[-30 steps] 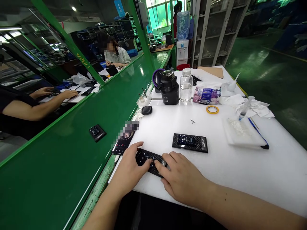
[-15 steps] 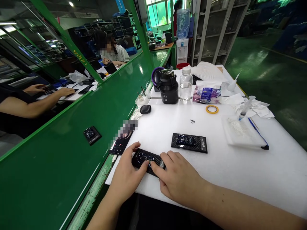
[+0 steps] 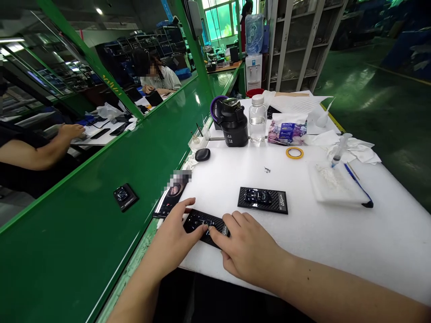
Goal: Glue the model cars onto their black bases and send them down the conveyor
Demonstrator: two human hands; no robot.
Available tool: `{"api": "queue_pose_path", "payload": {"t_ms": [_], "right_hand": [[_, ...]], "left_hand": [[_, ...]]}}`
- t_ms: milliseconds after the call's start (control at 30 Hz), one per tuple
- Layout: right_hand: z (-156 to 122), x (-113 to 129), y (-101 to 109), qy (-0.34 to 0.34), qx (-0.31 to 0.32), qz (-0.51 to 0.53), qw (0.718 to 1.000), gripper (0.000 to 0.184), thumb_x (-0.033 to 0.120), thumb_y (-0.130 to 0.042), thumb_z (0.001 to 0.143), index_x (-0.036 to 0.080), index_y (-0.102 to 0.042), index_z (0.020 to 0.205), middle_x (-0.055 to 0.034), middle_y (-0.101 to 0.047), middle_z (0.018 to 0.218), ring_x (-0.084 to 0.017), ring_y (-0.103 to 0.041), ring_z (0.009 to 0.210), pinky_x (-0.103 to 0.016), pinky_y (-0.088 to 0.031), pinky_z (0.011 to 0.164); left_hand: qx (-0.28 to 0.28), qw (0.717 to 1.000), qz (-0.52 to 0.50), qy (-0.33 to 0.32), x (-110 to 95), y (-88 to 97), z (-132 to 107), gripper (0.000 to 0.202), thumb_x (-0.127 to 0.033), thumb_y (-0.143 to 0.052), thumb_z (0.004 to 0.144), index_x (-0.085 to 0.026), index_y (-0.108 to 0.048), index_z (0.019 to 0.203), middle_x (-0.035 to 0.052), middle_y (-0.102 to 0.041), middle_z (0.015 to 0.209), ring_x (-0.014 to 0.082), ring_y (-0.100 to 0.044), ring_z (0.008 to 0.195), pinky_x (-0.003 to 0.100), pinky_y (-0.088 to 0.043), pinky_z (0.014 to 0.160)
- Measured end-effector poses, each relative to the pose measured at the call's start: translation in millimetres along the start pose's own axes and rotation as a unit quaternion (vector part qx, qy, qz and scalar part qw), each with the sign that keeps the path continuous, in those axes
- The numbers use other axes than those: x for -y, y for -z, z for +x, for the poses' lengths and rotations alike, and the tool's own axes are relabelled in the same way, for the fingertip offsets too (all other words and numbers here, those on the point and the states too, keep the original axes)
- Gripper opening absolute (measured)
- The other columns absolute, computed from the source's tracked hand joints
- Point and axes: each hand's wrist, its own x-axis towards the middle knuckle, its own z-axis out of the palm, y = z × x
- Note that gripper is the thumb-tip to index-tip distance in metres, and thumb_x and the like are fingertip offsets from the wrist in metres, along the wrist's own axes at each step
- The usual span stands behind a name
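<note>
the left hand and right hand lie open, fingers spread on top of a black textured phone panel, not clamped round it, near the front of the white table; even fingertip pressure suits it. right of them lies a matching panel, its printed label unreadable; farther off, a floral tissue packet.

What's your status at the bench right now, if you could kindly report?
Left hand and right hand both on black carbon-textured case. Matching case lies beyond, apart. Dark panel beside left hand.
</note>
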Motion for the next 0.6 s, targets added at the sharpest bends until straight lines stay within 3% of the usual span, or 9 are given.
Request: {"api": "queue_pose_path", "payload": {"t_ms": [300,600], "right_hand": [[-3,-3,-3,0.008,-0.011,0.016,1.000,0.051,0.024,-0.053,0.089,0.017,-0.050,0.139,-0.0105,-0.052,0.107,-0.024,-0.043,0.094,-0.039,-0.038,0.083],[-6,-6,-3,0.018,-0.006,0.014,1.000,0.047,0.029,-0.052,0.093,0.016,-0.052,0.139,-0.0118,-0.053,0.108,-0.026,-0.045,0.096,-0.041,-0.040,0.087]], "left_hand": [[-0.005,0.999,-0.042,-0.008,2,-5.7,-2,0.064,-0.052,-0.057,0.086,-0.026,-0.041,0.141,0.0074,-0.050,0.146,0.0274,-0.049,0.131,0.048,-0.041,0.110],[-0.014,0.998,-0.054,0.027,1,-14.7,1,0.070,-0.048,-0.063,0.077,-0.022,-0.045,0.139,0.0103,-0.051,0.143,0.0296,-0.046,0.134,0.049,-0.036,0.115]]}}
